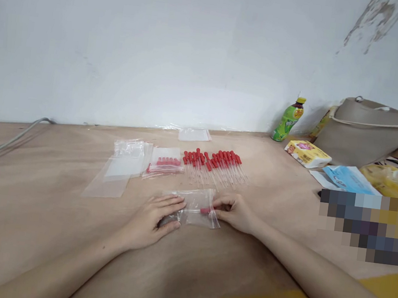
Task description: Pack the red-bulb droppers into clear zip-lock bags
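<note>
A clear zip bag (pixel 194 199) lies flat on the brown table in front of me. My left hand (pixel 154 218) rests on the bag's left end, fingers stretched out and thumb apart. At the bag's right, zipped end, my right hand (pixel 232 213) is closed in a pinch on a dropper with a red bulb (pixel 205 210). The bulb is within the bag's outline, with its thin tube toward the left hand. Just beyond the bag lie several more red-bulbed droppers (pixel 225 159) in a spread bunch, clear tubes pointing toward me.
Left of the bunch are a bag holding several droppers (pixel 166 162) and a stack of flat bags (pixel 118 168). Another bag (pixel 194 135) lies near the wall. On the right stand a green bottle (pixel 288 120), a yellow tissue pack (pixel 307 153) and a grey handbag (pixel 364 133). A cable (pixel 11 140) runs at left.
</note>
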Motion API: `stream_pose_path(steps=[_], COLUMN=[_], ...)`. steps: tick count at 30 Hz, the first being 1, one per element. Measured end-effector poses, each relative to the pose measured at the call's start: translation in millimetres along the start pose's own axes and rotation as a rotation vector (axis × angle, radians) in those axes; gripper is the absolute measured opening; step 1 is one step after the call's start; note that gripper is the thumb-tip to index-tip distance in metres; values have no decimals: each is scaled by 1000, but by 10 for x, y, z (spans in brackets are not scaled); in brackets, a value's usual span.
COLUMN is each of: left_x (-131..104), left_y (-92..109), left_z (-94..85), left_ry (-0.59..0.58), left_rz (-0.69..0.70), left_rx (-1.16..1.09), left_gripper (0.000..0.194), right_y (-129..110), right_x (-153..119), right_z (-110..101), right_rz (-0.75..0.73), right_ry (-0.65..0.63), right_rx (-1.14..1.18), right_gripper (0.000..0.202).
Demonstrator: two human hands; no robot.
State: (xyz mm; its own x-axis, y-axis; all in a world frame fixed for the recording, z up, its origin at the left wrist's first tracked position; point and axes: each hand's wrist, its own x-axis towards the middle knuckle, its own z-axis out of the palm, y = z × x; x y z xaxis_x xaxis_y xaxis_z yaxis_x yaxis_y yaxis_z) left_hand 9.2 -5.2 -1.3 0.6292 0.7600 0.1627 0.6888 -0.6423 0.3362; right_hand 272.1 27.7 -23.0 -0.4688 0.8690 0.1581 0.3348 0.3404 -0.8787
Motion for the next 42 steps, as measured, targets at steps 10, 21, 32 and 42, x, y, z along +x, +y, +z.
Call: stream_pose_path(steps=[10, 21, 32, 42], left_x=[4, -26, -30, -33], left_y=[12, -6, -23, 21], left_z=[10, 4, 16, -29], left_ry=[33, 47, 51, 55], left_rz=[13, 11, 40, 3], left_rx=[16, -124, -172, -211], left_gripper=[41, 39, 32, 12], right_y=[-241, -203, -151, 20], right_x=[-92, -45, -70, 162], right_z=[-12, 10, -58, -227], right_rz=[174, 317, 354, 139], right_ry=[3, 209, -26, 280], right_rx=[157, 335, 457, -46], right_gripper=[29, 33, 38, 18])
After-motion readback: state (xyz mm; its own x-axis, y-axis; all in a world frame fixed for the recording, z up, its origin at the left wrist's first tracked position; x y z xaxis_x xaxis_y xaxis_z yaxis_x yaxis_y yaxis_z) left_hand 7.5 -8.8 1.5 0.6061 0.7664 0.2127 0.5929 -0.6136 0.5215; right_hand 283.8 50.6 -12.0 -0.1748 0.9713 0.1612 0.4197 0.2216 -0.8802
